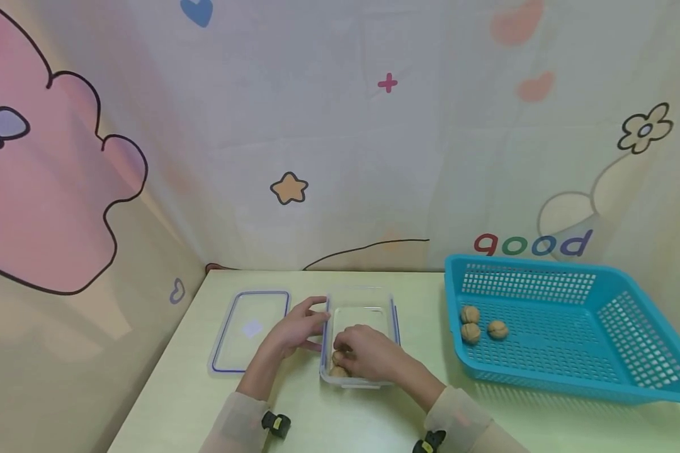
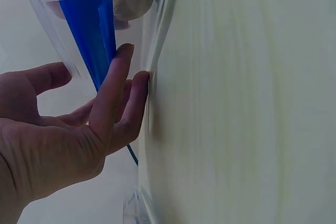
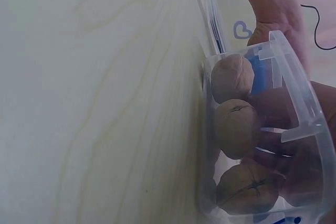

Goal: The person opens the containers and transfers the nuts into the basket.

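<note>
A clear plastic box with blue side clips stands between the hands. The left hand has its fingers spread along the box's left wall; in the left wrist view that hand touches the blue clip. Inside the box, the right hand has its fingers curled round a walnut, with another walnut nearer the front wall. The right wrist view shows three walnuts through the clear wall: an upper one, a middle one and a lower one, with fingers partly hidden behind them.
A blue plastic basket stands at the right, with three walnuts, one of them a lone walnut, near its left side. The clear lid with a blue seal lies left of the box. A printed curtain hangs behind the table.
</note>
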`<action>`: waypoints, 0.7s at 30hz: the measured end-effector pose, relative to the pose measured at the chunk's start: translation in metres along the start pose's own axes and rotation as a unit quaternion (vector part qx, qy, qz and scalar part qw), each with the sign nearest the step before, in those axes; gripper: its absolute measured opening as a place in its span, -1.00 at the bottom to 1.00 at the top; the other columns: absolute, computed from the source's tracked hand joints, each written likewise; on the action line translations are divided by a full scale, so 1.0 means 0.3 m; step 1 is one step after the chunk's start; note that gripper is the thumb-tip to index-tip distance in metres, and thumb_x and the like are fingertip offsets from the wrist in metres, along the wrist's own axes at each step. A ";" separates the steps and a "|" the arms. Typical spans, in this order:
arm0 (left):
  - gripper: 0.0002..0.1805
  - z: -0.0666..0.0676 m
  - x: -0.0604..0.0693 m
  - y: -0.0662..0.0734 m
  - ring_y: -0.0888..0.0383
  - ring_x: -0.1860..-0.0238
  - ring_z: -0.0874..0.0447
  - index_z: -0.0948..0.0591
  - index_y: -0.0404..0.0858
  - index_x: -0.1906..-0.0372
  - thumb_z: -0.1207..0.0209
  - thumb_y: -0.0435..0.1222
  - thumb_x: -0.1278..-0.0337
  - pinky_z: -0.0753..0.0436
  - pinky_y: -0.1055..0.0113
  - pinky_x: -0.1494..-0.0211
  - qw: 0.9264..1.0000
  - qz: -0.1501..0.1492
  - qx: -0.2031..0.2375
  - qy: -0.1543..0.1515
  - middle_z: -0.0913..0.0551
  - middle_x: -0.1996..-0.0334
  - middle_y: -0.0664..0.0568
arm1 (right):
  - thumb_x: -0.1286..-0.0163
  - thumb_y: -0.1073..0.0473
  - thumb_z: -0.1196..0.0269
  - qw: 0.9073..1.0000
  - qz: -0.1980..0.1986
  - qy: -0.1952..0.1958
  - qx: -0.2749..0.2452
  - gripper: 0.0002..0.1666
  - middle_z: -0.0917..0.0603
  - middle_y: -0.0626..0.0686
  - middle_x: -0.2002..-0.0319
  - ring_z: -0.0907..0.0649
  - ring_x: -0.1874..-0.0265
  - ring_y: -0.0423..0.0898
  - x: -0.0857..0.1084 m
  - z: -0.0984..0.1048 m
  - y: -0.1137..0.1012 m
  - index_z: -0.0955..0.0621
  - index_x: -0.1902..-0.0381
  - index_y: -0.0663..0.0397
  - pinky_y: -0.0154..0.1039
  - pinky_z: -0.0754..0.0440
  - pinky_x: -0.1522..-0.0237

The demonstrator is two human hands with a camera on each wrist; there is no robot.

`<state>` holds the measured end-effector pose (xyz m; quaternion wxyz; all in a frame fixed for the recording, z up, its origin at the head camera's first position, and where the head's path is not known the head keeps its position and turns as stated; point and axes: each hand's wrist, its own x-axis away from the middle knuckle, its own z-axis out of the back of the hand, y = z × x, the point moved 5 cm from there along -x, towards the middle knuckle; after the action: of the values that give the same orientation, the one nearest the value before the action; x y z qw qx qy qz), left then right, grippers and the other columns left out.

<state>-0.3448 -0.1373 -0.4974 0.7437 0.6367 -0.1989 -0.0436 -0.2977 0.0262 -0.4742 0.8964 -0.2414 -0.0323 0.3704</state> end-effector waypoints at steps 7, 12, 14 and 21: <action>-0.38 -0.003 -0.001 0.000 -0.25 -0.17 -0.69 -0.26 -0.22 -0.62 -0.10 -0.22 -0.62 -0.86 -0.01 0.14 1.000 0.000 -0.003 -0.003 -0.47 -0.25 -0.39 | -0.42 0.21 -0.39 1.000 0.004 0.023 0.020 -0.95 -0.57 -0.14 0.35 -0.49 0.35 -0.24 0.011 0.006 -0.007 -0.71 0.27 0.01 -0.36 -0.57 0.27; -0.38 0.001 -0.005 -0.002 -0.25 -0.16 -0.70 -0.28 -0.21 -0.61 -0.10 -0.22 -0.61 -0.85 -0.02 0.13 1.000 0.003 -0.001 0.000 -0.46 -0.25 -0.39 | -0.40 0.20 -0.42 0.997 0.028 0.055 0.035 -0.90 -0.57 -0.14 0.33 -0.49 0.29 -0.20 0.016 0.018 -0.018 -0.67 0.29 -0.03 -0.33 -0.59 0.21; -0.38 0.003 -0.007 -0.004 -0.24 -0.16 -0.70 -0.28 -0.21 -0.61 -0.10 -0.22 -0.61 -0.85 -0.03 0.12 1.000 0.004 0.003 -0.001 -0.46 -0.26 -0.39 | -0.40 0.21 -0.42 0.996 0.038 0.065 0.037 -0.89 -0.58 -0.13 0.32 -0.50 0.26 -0.19 0.017 0.023 -0.021 -0.65 0.28 -0.02 -0.29 -0.61 0.16; -0.37 0.004 -0.006 -0.007 -0.22 -0.17 -0.70 -0.28 -0.22 -0.61 -0.13 -0.23 -0.58 -0.85 -0.05 0.10 1.000 0.007 0.019 0.000 -0.45 -0.28 -0.39 | -0.39 0.23 -0.44 0.997 0.048 0.061 -0.010 -0.86 -0.67 -0.12 0.23 -0.63 0.16 -0.21 0.022 0.049 -0.033 -0.66 0.17 0.03 -0.29 -0.72 0.02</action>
<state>-0.3465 -0.1382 -0.4996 0.7316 0.6495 -0.2041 -0.0346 -0.2898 0.0306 -0.4575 0.8754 -0.2739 0.0307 0.3971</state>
